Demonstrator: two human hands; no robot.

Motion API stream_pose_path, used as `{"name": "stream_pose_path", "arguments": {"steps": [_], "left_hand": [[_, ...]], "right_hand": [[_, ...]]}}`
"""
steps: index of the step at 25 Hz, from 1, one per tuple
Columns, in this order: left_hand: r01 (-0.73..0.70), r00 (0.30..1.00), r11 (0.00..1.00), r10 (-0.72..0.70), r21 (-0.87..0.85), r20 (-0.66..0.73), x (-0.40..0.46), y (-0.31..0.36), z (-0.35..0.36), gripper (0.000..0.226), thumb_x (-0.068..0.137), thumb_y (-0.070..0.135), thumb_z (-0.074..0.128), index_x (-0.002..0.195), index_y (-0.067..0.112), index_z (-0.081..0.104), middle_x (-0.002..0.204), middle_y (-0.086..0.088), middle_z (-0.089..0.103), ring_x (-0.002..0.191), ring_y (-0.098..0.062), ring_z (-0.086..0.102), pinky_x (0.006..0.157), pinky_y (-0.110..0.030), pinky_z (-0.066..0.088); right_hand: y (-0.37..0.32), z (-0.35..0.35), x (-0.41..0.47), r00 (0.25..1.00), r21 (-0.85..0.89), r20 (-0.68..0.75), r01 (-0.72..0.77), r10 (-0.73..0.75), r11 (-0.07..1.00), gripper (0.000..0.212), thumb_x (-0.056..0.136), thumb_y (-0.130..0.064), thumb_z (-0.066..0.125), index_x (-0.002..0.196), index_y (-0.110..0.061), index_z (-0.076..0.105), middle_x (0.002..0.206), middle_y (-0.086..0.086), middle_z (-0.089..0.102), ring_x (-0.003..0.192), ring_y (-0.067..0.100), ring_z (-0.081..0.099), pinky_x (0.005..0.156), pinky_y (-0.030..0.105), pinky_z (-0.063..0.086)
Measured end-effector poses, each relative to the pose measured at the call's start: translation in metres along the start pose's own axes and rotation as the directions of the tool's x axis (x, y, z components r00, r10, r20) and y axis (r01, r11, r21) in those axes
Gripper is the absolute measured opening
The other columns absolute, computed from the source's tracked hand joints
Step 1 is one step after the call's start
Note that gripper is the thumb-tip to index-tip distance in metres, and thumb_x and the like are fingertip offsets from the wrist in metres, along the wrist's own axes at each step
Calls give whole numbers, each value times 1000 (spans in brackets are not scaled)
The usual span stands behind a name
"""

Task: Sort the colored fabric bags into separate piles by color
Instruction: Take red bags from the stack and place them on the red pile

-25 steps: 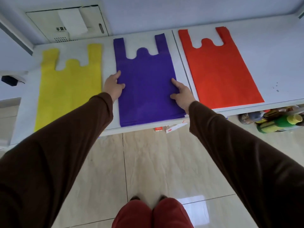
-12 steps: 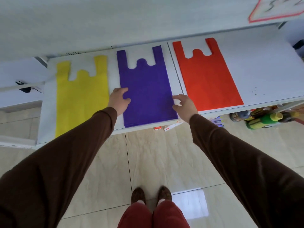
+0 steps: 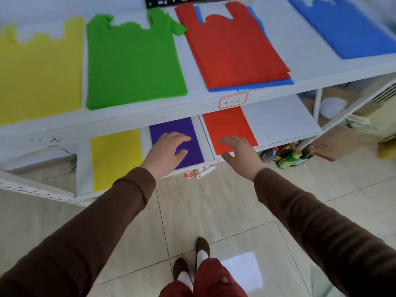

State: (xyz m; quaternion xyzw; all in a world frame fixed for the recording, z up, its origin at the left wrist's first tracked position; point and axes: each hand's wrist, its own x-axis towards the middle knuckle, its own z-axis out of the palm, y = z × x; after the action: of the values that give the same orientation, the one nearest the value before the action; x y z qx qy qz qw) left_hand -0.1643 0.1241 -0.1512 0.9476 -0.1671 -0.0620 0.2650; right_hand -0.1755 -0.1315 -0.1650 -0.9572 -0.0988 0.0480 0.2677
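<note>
On the lower shelf [image 3: 278, 123] lie a yellow bag [image 3: 115, 157], a purple bag [image 3: 173, 127] and a red bag [image 3: 227, 125], side by side. My left hand [image 3: 167, 153] hovers over the purple bag with relaxed, spread fingers and holds nothing. My right hand [image 3: 237, 153] is open in front of the red bag's near edge, empty. On the upper shelf [image 3: 192, 99] lie a yellow pile [image 3: 38, 67], a green pile [image 3: 132, 63], a red pile [image 3: 231, 46] stacked on blue bags [image 3: 257, 86], and a blue bag [image 3: 342, 26].
A red-framed label [image 3: 233, 100] sticks to the upper shelf's front edge. Bottles [image 3: 287, 156] stand on the floor under the lower shelf at right. Small red-and-white boxes [image 3: 199, 172] lie below the shelf edge. Cardboard [image 3: 342, 138] lies at right. Tiled floor lies below me.
The view has tilted up, bringing the upper shelf with its piles into sight. Both hands have lifted off the purple bag's sides and spread open; the right hand has shifted toward the red bag.
</note>
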Motion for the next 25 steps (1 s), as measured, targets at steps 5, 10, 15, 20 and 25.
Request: {"name": "stream_pose_path", "arguments": {"steps": [5, 10, 15, 20, 25], "left_hand": [[-131, 985, 990, 136, 49, -111, 23, 65, -65, 40, 97, 28, 53, 136, 27, 52, 138, 6, 52, 127, -17, 43, 107, -30, 32], [-116, 976, 990, 129, 83, -176, 94, 92, -95, 42, 95, 26, 54, 137, 23, 51, 136, 0, 53, 124, -20, 47, 103, -31, 34], [-21, 984, 993, 41, 117, -171, 174, 110, -87, 45, 92, 31, 61, 136, 24, 52, 136, 0, 54, 125, -21, 48, 105, -35, 37], [-27, 1000, 990, 29, 142, -10, 215, 123, -65, 55, 85, 45, 67, 136, 29, 52, 139, 2, 50, 129, -20, 42, 112, -36, 29], [-8, 996, 985, -7, 172, 91, 218, 114, -52, 73, 75, 61, 69, 139, 36, 47, 147, 8, 41, 133, -15, 30, 116, -40, 25]], "right_hand": [[-14, -90, -16, 985, -25, -165, 46, -50, 999, 40, 92, -19, 58, 131, -25, 58, 131, -1, 60, 117, 23, 50, 98, 42, 43], [24, -154, 23, 957, -26, -284, 56, -61, 998, 37, 92, -19, 59, 130, -23, 60, 127, 0, 62, 115, 22, 52, 97, 32, 40], [90, -192, 98, 967, 16, -240, 95, -88, 995, 39, 92, -22, 61, 131, -22, 59, 124, 3, 63, 113, 24, 51, 94, 28, 39], [127, -201, 150, 978, 29, -42, 206, -205, 978, 50, 87, -36, 69, 134, -26, 55, 132, -2, 59, 119, 20, 43, 102, 32, 39], [137, -199, 171, 936, -70, 67, 350, -346, 934, 61, 78, -60, 68, 133, -37, 56, 141, -11, 52, 127, 16, 39, 106, 39, 35]]}}
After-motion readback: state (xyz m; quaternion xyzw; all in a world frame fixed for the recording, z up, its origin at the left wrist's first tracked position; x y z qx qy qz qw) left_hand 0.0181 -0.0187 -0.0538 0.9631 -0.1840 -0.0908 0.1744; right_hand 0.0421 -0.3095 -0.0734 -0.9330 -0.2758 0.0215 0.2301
